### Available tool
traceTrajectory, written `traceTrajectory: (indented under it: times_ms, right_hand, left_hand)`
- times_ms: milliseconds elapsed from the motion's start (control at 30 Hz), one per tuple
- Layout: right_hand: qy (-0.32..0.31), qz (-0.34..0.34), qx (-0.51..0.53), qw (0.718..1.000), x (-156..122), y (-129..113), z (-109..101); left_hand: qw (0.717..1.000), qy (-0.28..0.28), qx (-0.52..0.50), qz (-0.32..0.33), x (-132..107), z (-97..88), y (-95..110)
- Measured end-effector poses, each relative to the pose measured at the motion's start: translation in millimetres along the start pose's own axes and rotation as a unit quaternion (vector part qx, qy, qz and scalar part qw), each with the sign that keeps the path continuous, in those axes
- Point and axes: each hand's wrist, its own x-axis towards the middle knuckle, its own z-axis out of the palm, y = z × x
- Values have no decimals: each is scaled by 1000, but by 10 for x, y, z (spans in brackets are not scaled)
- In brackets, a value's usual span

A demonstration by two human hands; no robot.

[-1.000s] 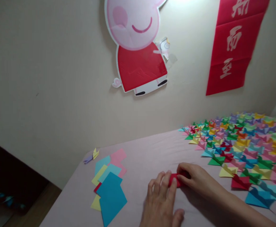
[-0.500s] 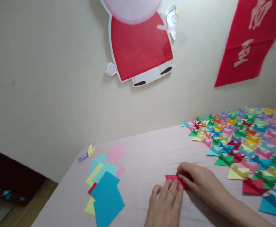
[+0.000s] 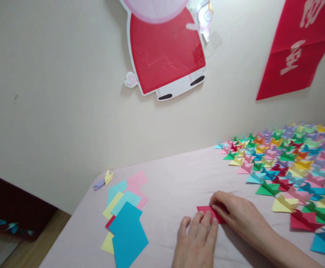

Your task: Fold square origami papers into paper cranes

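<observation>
hands (image 3: 195,238): 2; held paper (image 3: 203,208): 1; paper birds (image 3: 267,188): dozens; cutout (image 3: 166,52): 1; banner (image 3: 304,48): 1

Your left hand (image 3: 195,242) comes up from the bottom edge, palm down, back of the hand showing and fingers (image 3: 196,225) pointing away from you. Those fingers are slightly bent and loosely parted, the little finger (image 3: 184,225) bent more and set off from the ring finger; your left thumb is hidden and the wrist lies out of view. Your right hand (image 3: 233,212) reaches in from the right with its thumb and index finger in a pinch, the other fingers tucked in shadow behind. Your bare right forearm (image 3: 281,243) slants down toward the lower right corner. Your two hands sit just beside each other, left fingertips near right thumb
</observation>
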Motion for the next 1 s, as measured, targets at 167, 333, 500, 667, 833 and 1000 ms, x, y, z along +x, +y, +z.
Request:
traceTrajectory:
  times_ms: [167, 333, 500, 667, 833, 1000]
  right_hand:
    - [3, 5, -3, 1000, -9, -28, -1]
    - [14, 3, -4, 1000, -8, -19, 17]
    - [33, -4, -3, 999, -6, -14, 37]
    - [26, 2, -15, 1000, -5, -41, 24]
    - [23, 2, -22, 999, -8, -26, 47]
    - [41, -21, 6, 999, -72, -53, 75]
  left_hand:
    - [1000, -19, -3, -1, 4, -11, -7]
    - [998, -54, 6, -14, 20, -29, 19]
    - [998, -48, 17, -24, 33, -18, 51]
    - [996, -78, -31, -39, 31, -32, 49]
    - [984, -137, -91, -70, 91, -117, 62]
    - [970, -175, -136, -105, 167, -242, 127]
